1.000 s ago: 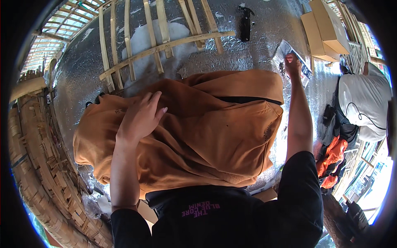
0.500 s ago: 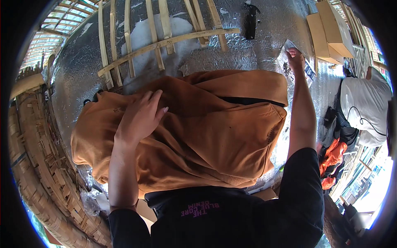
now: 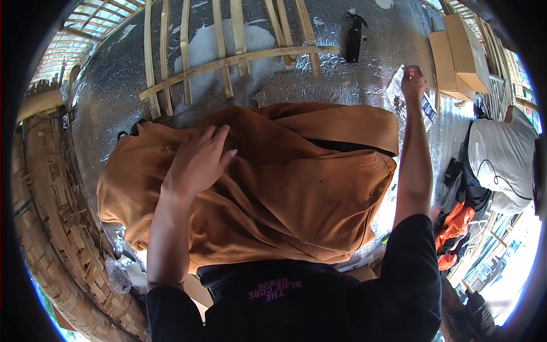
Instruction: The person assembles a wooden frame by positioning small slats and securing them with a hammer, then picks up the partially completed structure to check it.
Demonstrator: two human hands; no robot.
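A brown garment (image 3: 268,188), thick and creased, lies spread across the silvery surface in front of me. A dark slit shows between its folds at the right. My left hand (image 3: 200,157) rests open on the left half of the cloth, fingers loosely stretched. Beyond the garment's far right corner, my right arm reaches out. My right hand (image 3: 413,82) is closed there, its fingers curled at the upper part of a crumpled white printed packet (image 3: 396,88). The hand and wrist cover part of the packet, and the fingertips are hidden.
Wooden slats joined by a crosspiece (image 3: 239,58) lie beyond the garment. A black-handled hammer (image 3: 354,39) is to their right. Cardboard boxes (image 3: 470,51) stand far right, above a person in a grey shirt (image 3: 498,154). Woven bamboo strips (image 3: 51,211) line the left.
My right hand has shifted slightly right across the packet, which has tilted a little. The left hand stays on the garment. The whole view has shifted a little.
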